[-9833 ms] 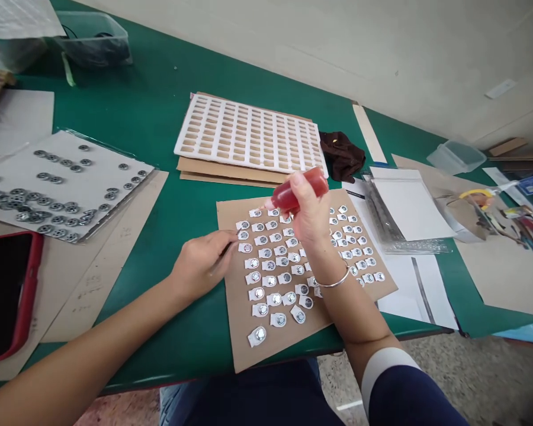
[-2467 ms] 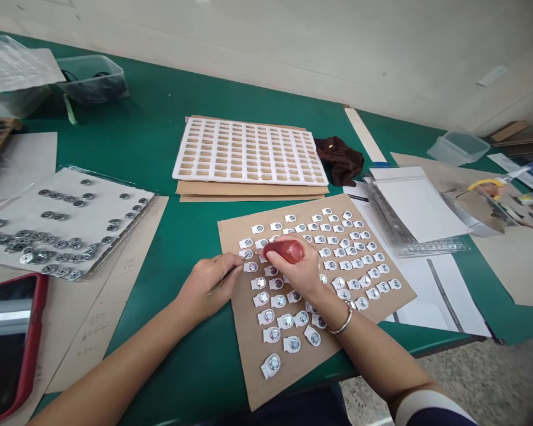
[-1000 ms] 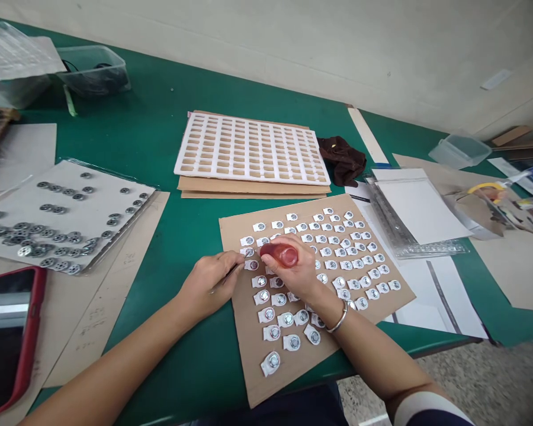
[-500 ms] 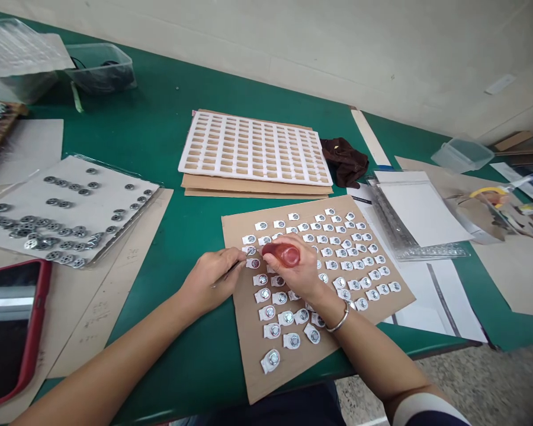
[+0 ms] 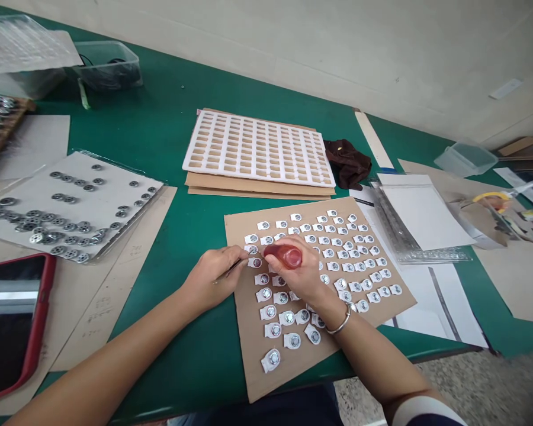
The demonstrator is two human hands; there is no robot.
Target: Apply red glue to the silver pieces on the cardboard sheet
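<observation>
Head view: the left hand [image 5: 214,273] pinches a thin tool [image 5: 229,270] at the cardboard sheet's [image 5: 250,367] left edge; the right hand [image 5: 302,273] clasps a red squeeze bottle [image 5: 288,255] over white tabs [image 5: 267,331]. Seemingly part done: near-left tabs bear brighter studs [image 5: 273,358], far ones darker discs [image 5: 296,218].

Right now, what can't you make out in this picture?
In the head view:
Red bottle: its tip seems hidden behind its body.
White tabs: some covered by the right hand.
Thin tool: partly hidden by the left hand.
Red-cased phone: cut off by the left edge.
Handwriting on the left cardboard: too faint to read.
</observation>
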